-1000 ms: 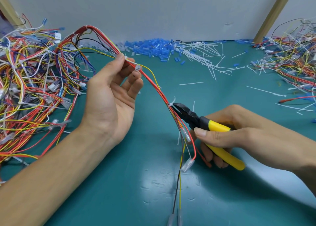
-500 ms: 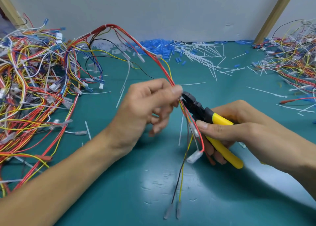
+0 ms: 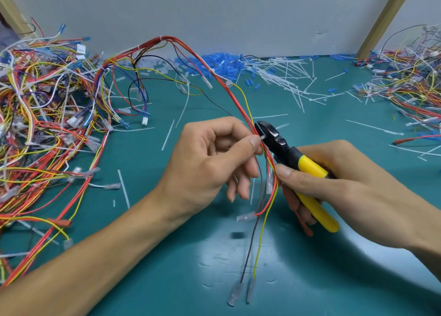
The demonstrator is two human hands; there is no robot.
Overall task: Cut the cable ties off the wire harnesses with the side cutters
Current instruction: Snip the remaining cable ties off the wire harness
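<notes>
Now the left hand [image 3: 210, 158] had dropped to pinch the cable tie [image 3: 261, 137] — likely cut — beside side cutters [image 3: 280, 147] gripped by the right hand [image 3: 346, 184].

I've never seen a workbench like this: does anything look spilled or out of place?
Cut white cable ties and small blue pieces lie strewn over the green mat near the back wall. It looks like offcuts from the work; nothing seems damaged.

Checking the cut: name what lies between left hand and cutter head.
Head view: harness wires and a white cable tie stub, between left hand and side cutters.
</notes>
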